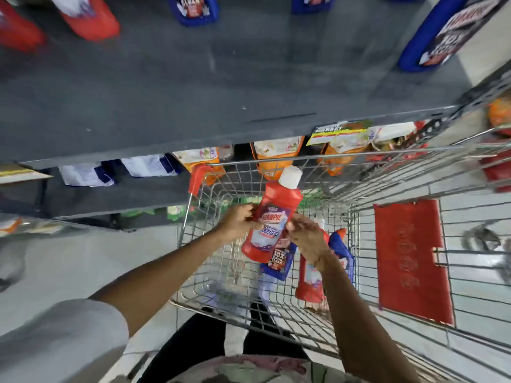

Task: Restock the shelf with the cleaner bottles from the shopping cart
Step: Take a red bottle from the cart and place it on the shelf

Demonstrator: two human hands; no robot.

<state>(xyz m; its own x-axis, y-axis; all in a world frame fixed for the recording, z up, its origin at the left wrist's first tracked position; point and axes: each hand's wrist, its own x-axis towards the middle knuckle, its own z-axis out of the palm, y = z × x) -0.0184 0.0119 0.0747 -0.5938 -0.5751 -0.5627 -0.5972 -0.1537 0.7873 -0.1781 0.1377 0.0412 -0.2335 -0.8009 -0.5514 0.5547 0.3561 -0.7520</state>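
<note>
A red cleaner bottle with a white cap is held upright over the wire shopping cart. My left hand grips its left side and my right hand grips its right side at the label. Down in the cart lie a blue bottle, another red bottle and a blue bottle with a red cap, partly hidden by my right arm. The dark grey shelf spreads above the cart, with red bottles at its far left and blue bottles at its back.
A large blue bottle stands at the shelf's right end. Below the shelf, orange pouches and white-and-blue packs fill a lower shelf. The cart's red child-seat flap lies to the right. My legs are behind the cart.
</note>
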